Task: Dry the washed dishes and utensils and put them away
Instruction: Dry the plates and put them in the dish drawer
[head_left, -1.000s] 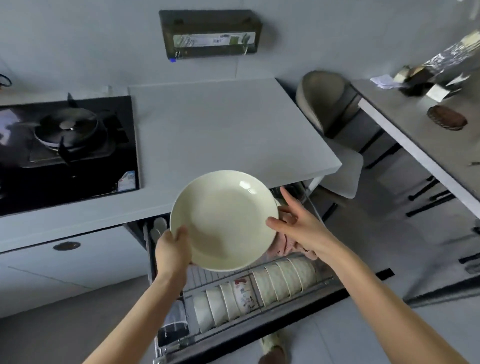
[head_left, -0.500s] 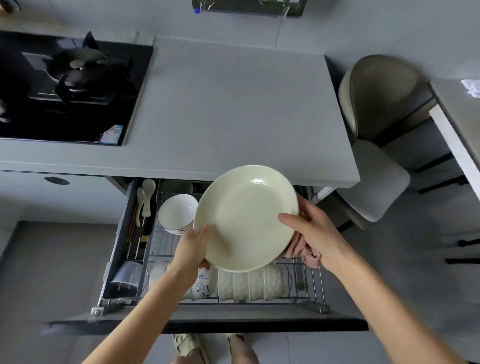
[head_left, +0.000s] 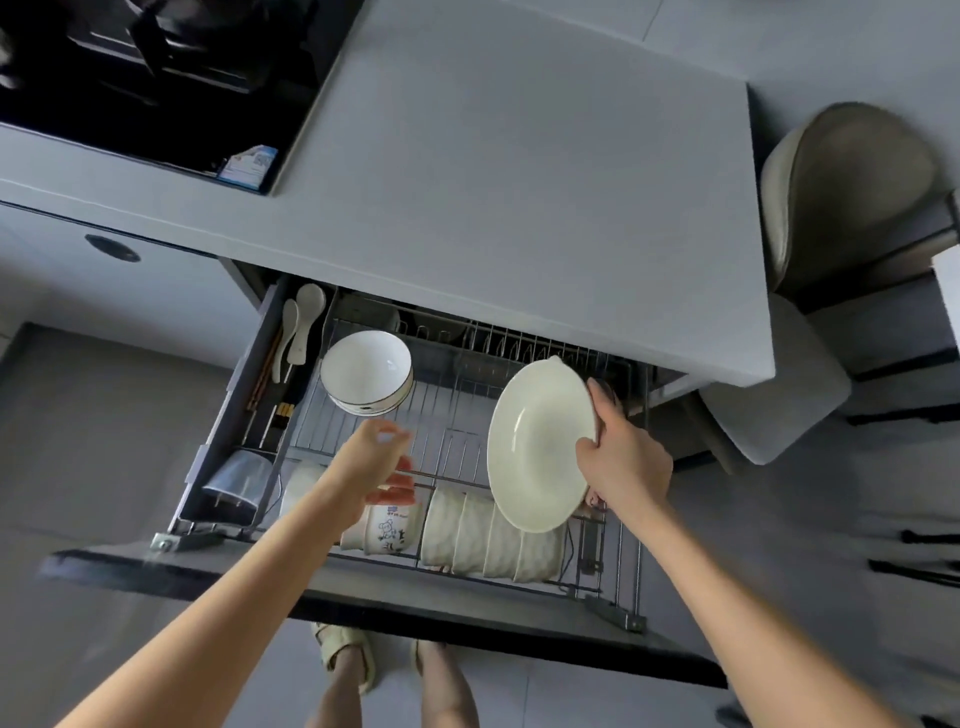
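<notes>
Gripping the cream plate by its right rim in the right hand, fingers curled round the edge, tilted on edge over the right side of the wire rack. Hovering over the rack's front rail with the left hand, blurred, fingers loosely apart, holding nothing.

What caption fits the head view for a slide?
Right hand holds a tilted cream plate over the open drawer's wire rack; left hand hovers open above the row of bowls.

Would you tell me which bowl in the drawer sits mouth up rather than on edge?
The white dark-rimmed bowl, at the back left; the front-row bowls all stand on edge.
</notes>
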